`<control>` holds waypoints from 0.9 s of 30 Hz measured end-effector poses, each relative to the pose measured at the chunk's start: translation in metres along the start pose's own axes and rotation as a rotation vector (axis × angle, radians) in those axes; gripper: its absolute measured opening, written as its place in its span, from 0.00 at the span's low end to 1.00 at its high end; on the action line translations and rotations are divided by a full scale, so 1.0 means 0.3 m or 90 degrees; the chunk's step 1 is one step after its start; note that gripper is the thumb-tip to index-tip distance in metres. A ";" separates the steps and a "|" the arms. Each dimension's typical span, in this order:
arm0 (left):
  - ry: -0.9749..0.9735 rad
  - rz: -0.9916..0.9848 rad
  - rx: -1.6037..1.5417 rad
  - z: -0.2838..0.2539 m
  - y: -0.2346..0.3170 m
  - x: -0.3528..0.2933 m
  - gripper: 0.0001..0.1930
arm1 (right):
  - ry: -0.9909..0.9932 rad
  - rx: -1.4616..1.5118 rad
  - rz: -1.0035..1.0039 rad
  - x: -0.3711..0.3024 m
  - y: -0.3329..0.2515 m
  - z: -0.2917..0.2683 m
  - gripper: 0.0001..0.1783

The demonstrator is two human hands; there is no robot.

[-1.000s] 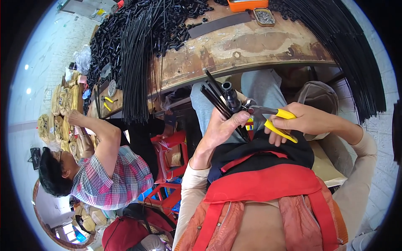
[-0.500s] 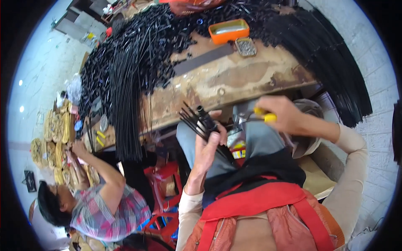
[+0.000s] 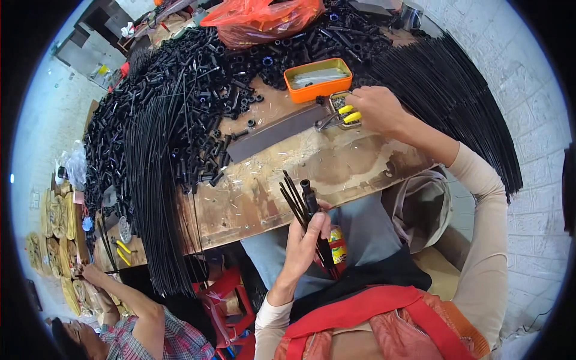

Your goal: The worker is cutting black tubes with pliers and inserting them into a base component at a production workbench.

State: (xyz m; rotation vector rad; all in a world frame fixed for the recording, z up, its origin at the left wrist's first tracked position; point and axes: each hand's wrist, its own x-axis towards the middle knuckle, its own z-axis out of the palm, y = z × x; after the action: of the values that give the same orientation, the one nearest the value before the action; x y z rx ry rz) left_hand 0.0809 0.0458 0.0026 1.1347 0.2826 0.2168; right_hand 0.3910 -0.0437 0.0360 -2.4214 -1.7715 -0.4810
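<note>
Holding a small bunch of black rods (image 3: 292, 201) and a black tube (image 3: 309, 198), my left hand (image 3: 305, 240) is closed above my lap, just short of the tabletop (image 3: 237, 210). The rods slant up to the left, with the tube against their right side and its ringed end up; their lower ends run down past my palm toward my apron (image 3: 360, 309). Beside my right leg stands a pale bin (image 3: 427, 210).

Farther out, my right hand (image 3: 378, 111) is curled around the yellow handles of the pliers (image 3: 353, 117), whose metal head points left over the tabletop. It is beside a small tray (image 3: 339, 102) of tiny metal bits, partly hidden by hand and tool. Left of the pliers lies a flat grey strip (image 3: 273, 135).

To the left, a long bundle (image 3: 156, 198) of black rods hangs over the edge; to the right, a broad spread (image 3: 444, 90) of them does the same. At the far left a co-worker (image 3: 153, 336) in a checked shirt sits near a second yellow-handled tool (image 3: 123, 253).

Behind the tray is an orange box (image 3: 321, 92), and beyond it black parts (image 3: 198, 90) heap up around a red bag (image 3: 261, 27). A metal can (image 3: 411, 16) stands at the far right.
</note>
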 end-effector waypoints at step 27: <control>0.041 0.191 0.057 0.118 0.078 -0.392 0.17 | -0.051 0.666 0.417 0.082 0.054 -0.010 0.10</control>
State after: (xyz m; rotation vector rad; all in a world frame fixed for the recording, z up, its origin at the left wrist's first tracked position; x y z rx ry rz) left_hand -0.0193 -0.0116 0.0509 1.2579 0.1789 0.5099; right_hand 0.4123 -0.0272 0.0482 -1.9888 -0.7621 0.4983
